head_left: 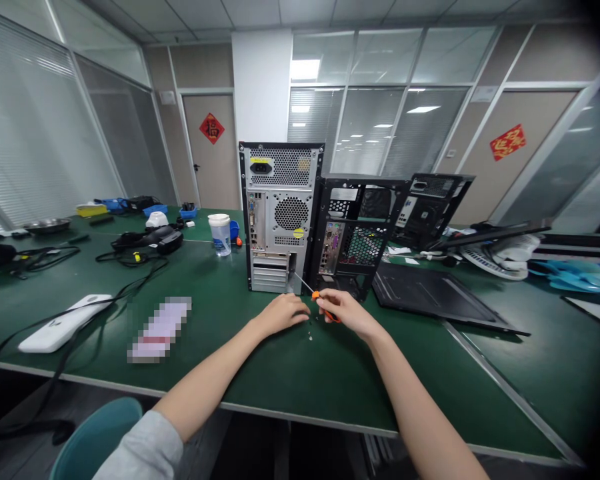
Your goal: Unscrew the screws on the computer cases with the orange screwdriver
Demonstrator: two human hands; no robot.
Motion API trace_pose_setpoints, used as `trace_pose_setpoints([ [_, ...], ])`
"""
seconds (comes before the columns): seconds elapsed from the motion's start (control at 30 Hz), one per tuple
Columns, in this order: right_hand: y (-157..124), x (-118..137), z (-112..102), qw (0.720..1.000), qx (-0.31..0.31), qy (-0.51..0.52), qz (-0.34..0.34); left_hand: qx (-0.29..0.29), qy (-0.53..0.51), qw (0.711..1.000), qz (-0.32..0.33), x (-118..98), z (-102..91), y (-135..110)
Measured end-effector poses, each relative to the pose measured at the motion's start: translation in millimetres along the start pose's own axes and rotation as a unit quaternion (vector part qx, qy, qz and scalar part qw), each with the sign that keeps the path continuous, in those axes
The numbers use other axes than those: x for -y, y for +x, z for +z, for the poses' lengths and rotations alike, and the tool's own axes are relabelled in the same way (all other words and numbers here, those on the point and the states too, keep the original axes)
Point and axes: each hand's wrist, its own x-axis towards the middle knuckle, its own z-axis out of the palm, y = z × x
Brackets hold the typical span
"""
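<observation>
My right hand (345, 310) is closed round an orange-handled screwdriver (314, 294), whose thin shaft points up and left toward the lower rear of a silver computer case (280, 217). My left hand (284, 312) rests on the green table (280, 373) just left of it, fingers curled down over the surface; what it holds, if anything, is hidden. A few tiny screws (310, 332) lie on the table between my hands. A black open case (357, 233) stands right beside the silver one.
A black side panel (430, 297) lies flat to the right. A third case (433, 207), a fan and blue items sit behind it. A plastic jar (220, 233), black cables, a white device (63, 323) and a teal chair (97, 437) are at the left.
</observation>
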Motion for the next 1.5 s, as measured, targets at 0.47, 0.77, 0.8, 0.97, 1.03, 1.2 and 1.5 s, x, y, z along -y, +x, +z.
trace_pose_setpoints([
  [0.47, 5, -17, -4, 0.956, -0.031, -0.289, -0.046, 0.068, -0.095, 0.992, 0.048, -3, 13.8, 0],
  [0.77, 4, -17, -5, 0.943, -0.031, -0.326, -0.056, 0.017, -0.126, 0.992, -0.018, 1, 11.3, 0],
  [0.8, 4, -17, -5, 0.944, -0.039, -0.321, -0.063, 0.003, -0.135, 0.99, -0.034, 2, 9.6, 0],
  [0.97, 4, -12, -5, 0.936, -0.115, -0.308, -0.126, -0.114, -0.24, 0.953, -0.15, 9, 0.5, 2],
  [1.03, 3, -10, -6, 0.928, -0.146, -0.307, -0.155, -0.173, -0.327, 0.911, -0.182, 13, -2.4, 4],
  [1.2, 1, -7, -7, 0.911, -0.186, -0.31, -0.199, -0.271, -0.506, 0.791, -0.211, 20, -7.8, 8],
  [1.5, -2, -8, -6, 0.894, -0.208, -0.345, -0.196, -0.343, -0.63, 0.65, -0.252, 15, -15.3, 9],
])
